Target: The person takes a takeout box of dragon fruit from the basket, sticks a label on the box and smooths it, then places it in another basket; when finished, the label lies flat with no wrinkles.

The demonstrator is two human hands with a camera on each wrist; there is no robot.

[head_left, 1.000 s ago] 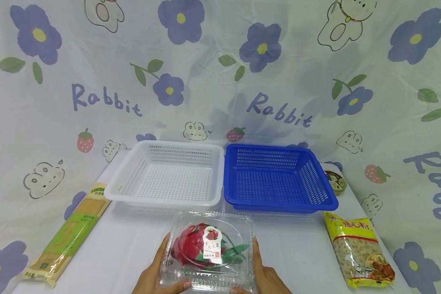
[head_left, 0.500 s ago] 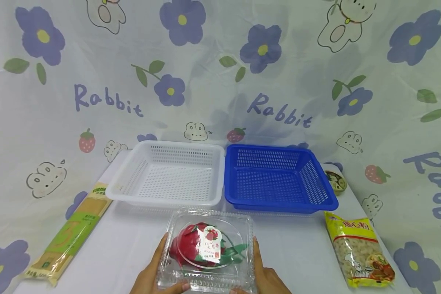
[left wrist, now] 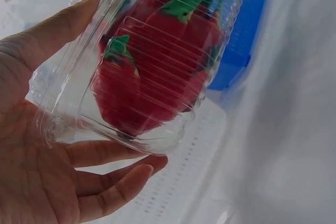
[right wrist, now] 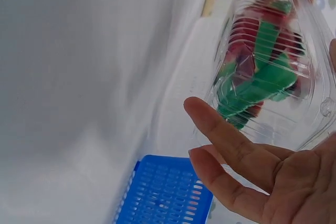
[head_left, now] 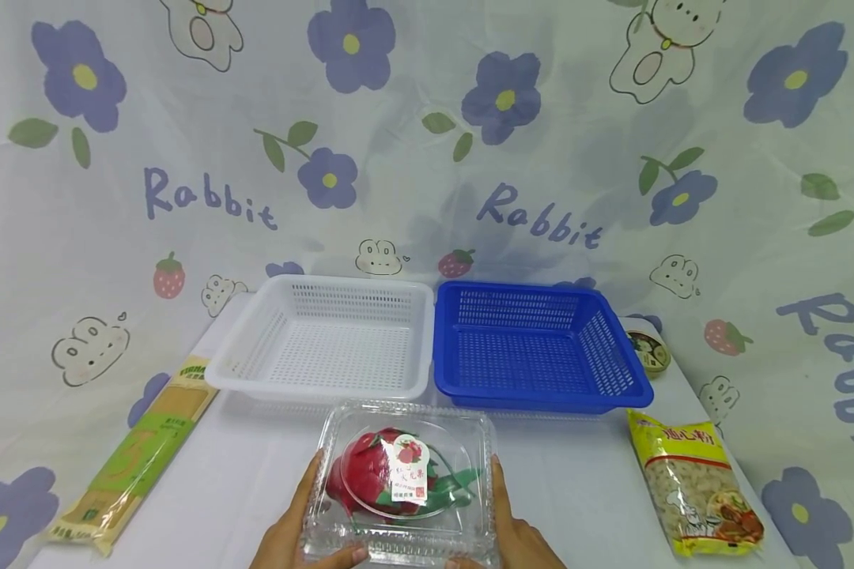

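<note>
A clear plastic clamshell box (head_left: pixel 462 450) with a red dragon fruit (head_left: pixel 363 474) inside stands at the front middle of the head view. Its lid carries a white label (head_left: pixel 409 470). My left hand (head_left: pixel 288 521) grips the box's left side, thumb on the near edge. On the opposite side my right hand (head_left: pixel 519 529) holds it the same way. Through the ribbed wall in the left wrist view the red fruit (left wrist: pixel 157 66) shows, with fingers (left wrist: pixel 113 192) curled below. Green leaves (right wrist: pixel 268 77) face the right hand in the right wrist view.
Behind the box, a white basket (head_left: pixel 320 391) and a blue basket (head_left: pixel 541 395) stand side by side. A long pasta pack (head_left: pixel 135 450) lies at left. A yellow macaroni bag (head_left: pixel 697 482) lies at right, and a round tin (head_left: pixel 649 353) sits beyond the blue basket.
Both hands keep their hold on the clamshell box. It has shifted slightly up and to the left in the head view, and its lid faces the camera a little more.
</note>
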